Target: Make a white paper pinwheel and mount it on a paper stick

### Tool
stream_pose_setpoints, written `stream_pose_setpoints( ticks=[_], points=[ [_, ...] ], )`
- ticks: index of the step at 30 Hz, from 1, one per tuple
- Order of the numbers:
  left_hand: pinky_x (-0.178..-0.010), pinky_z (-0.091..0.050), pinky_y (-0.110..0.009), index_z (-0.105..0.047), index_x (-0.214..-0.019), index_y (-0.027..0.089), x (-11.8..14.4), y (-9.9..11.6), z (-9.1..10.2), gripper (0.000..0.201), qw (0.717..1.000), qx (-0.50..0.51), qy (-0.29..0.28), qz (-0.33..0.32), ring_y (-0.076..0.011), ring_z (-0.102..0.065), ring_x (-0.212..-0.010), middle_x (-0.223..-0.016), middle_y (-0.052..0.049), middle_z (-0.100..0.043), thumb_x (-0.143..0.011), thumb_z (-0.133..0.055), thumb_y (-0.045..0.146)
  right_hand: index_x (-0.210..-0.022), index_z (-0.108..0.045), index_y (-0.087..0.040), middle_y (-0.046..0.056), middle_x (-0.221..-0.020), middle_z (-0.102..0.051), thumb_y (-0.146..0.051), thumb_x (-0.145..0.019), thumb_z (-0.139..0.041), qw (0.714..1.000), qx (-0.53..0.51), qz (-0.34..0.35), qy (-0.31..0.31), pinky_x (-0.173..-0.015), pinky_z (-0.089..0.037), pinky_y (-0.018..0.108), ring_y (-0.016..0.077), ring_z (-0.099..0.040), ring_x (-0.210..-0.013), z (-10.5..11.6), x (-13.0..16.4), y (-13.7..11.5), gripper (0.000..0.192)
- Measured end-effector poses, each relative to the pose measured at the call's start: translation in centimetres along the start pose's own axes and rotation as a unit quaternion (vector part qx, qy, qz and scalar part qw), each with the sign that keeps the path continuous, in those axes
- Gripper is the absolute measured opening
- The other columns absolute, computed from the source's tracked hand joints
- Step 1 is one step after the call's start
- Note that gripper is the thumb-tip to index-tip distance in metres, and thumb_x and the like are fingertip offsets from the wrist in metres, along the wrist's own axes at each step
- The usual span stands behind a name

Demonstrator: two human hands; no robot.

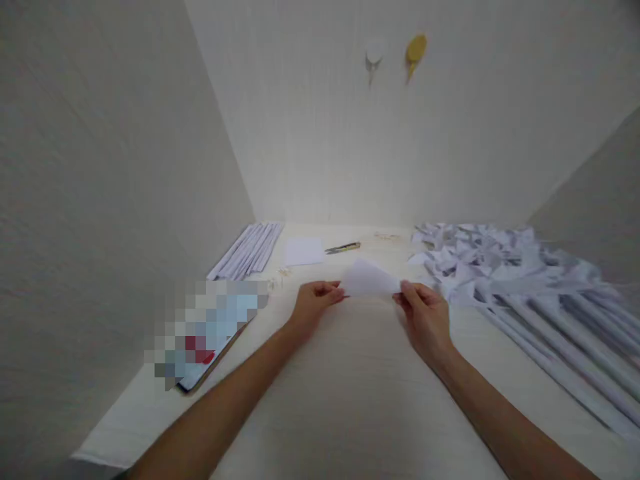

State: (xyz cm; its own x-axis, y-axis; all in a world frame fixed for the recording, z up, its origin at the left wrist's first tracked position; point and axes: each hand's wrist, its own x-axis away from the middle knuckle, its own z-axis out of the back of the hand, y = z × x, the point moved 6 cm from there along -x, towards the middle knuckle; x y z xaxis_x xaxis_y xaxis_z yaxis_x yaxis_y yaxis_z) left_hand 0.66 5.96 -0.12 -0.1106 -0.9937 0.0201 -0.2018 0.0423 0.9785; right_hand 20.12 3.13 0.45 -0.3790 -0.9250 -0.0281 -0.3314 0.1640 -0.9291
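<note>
A thin, matt white paper sheet (369,279) is pinched between the left hand (313,303) and the right hand (425,313). The worktop (350,387) is seen as pale and matt, with a faint grain. The rolled sticks (560,320) and folded pieces (470,250) are made of the same matt white paper. The scissors (343,248) show dull metal. The walls (100,167) are finely textured and matt.

Two hands (313,303), one scissors (343,248) (two wall hooks (374,55)).
</note>
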Motion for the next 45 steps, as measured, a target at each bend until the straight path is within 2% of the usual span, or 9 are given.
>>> stream_pose_setpoints(
  ticks=[4,9,12,15,22,31,36,39,45],
  points=[
    [-0.079,-0.041,-0.033,-0.060,-0.048,0.013,0.5,0.1,0.0,0.018,1.000,0.017,0.014,0.003,-0.0178,-0.060,-0.078,-0.081,-0.008,-0.067,-0.053,-0.072,0.026,-0.060,-0.061,-0.017,-0.004,-0.051,-0.059,-0.034,-0.053,-0.073,1.000,-0.014,0.003,-0.003,-0.050,-0.041,0.015,0.0049,-0.053,-0.050,-0.1,0.3,-0.3,0.022],
    [-0.079,-0.042,-0.035,-0.061,-0.049,0.013,0.9,0.5,-0.6,0.017,0.999,0.047,0.011,-0.005,-0.0186,-0.061,-0.077,-0.091,-0.010,-0.067,-0.051,-0.073,0.025,-0.087,-0.059,-0.025,-0.006,-0.060,-0.063,-0.029,-0.052,-0.075,0.997,-0.027,-0.053,-0.048,-0.050,-0.042,0.016,0.0083,-0.059,-0.059,-1.3,1.1,0.1,0.039],
    [-0.080,-0.042,-0.035,-0.062,-0.049,0.013,1.2,0.9,-1.1,0.016,0.999,0.031,0.012,-0.016,-0.0182,-0.061,-0.078,-0.091,-0.010,-0.067,-0.051,-0.073,0.024,-0.080,-0.061,-0.021,-0.002,-0.070,-0.065,-0.028,-0.048,-0.076,0.989,-0.018,-0.107,-0.102,-0.054,-0.044,0.018,0.0104,-0.060,-0.068,-2.6,1.9,0.8,0.036],
    [-0.079,-0.043,-0.035,-0.062,-0.049,0.014,1.6,1.0,-1.8,0.015,1.000,0.022,-0.002,-0.013,-0.0178,-0.061,-0.077,-0.089,-0.009,-0.068,-0.050,-0.073,0.023,-0.074,-0.063,-0.018,0.000,-0.072,-0.066,-0.029,-0.047,-0.076,0.983,-0.002,-0.117,-0.140,-0.056,-0.044,0.020,0.0114,-0.058,-0.069,-3.4,2.6,1.3,0.032],
    [-0.076,-0.045,-0.033,-0.064,-0.051,0.013,1.9,0.4,-2.8,0.015,0.999,-0.018,-0.050,-0.009,-0.0165,-0.061,-0.074,-0.089,-0.009,-0.066,-0.049,-0.073,0.025,-0.056,-0.060,-0.014,0.000,-0.052,-0.058,-0.037,-0.049,-0.073,0.990,0.070,-0.072,-0.100,-0.047,-0.036,0.023,0.0089,-0.046,-0.048,-2.2,2.2,1.9,0.028],
    [-0.072,-0.046,-0.030,-0.057,-0.053,0.013,2.3,0.0,-3.7,0.020,0.992,-0.006,-0.126,-0.010,-0.0146,-0.059,-0.076,-0.091,-0.007,-0.062,-0.047,-0.074,0.022,-0.061,-0.059,-0.014,-0.001,-0.053,-0.058,-0.034,-0.049,-0.074,0.994,0.069,-0.050,-0.064,-0.044,-0.033,0.021,0.0075,-0.044,-0.045,-2.1,2.1,1.2,0.028],
    [-0.067,-0.045,-0.026,-0.052,-0.059,0.014,2.2,1.4,-3.1,0.021,0.995,-0.027,-0.080,-0.046,-0.0124,-0.057,-0.076,-0.089,-0.006,-0.061,-0.053,-0.071,0.020,-0.069,-0.062,-0.015,0.002,-0.065,-0.066,-0.031,-0.052,-0.073,0.993,0.072,-0.036,-0.087,-0.050,-0.041,0.023,0.0102,-0.053,-0.052,-2.5,2.4,0.8,0.026],
    [-0.066,-0.044,-0.025,-0.054,-0.070,0.015,1.8,1.7,-2.6,0.025,0.998,0.008,-0.044,-0.053,-0.0110,-0.057,-0.073,-0.088,-0.004,-0.062,-0.052,-0.071,0.020,-0.074,-0.063,-0.016,0.005,-0.074,-0.069,-0.030,-0.053,-0.073,0.989,0.090,-0.035,-0.115,-0.058,-0.045,0.026,0.0140,-0.060,-0.061,-2.9,2.7,0.6,0.027],
    [-0.068,-0.044,-0.026,-0.064,-0.079,0.014,1.6,0.6,-2.7,0.031,0.997,0.057,-0.046,0.006,-0.0114,-0.056,-0.067,-0.072,-0.002,-0.063,-0.052,-0.072,0.028,-0.078,-0.063,-0.015,0.007,-0.077,-0.070,-0.031,-0.052,-0.072,0.976,0.148,-0.031,-0.158,-0.058,-0.048,0.030,0.0170,-0.061,-0.062,-3.5,3.2,0.6,0.032]
  ],
)
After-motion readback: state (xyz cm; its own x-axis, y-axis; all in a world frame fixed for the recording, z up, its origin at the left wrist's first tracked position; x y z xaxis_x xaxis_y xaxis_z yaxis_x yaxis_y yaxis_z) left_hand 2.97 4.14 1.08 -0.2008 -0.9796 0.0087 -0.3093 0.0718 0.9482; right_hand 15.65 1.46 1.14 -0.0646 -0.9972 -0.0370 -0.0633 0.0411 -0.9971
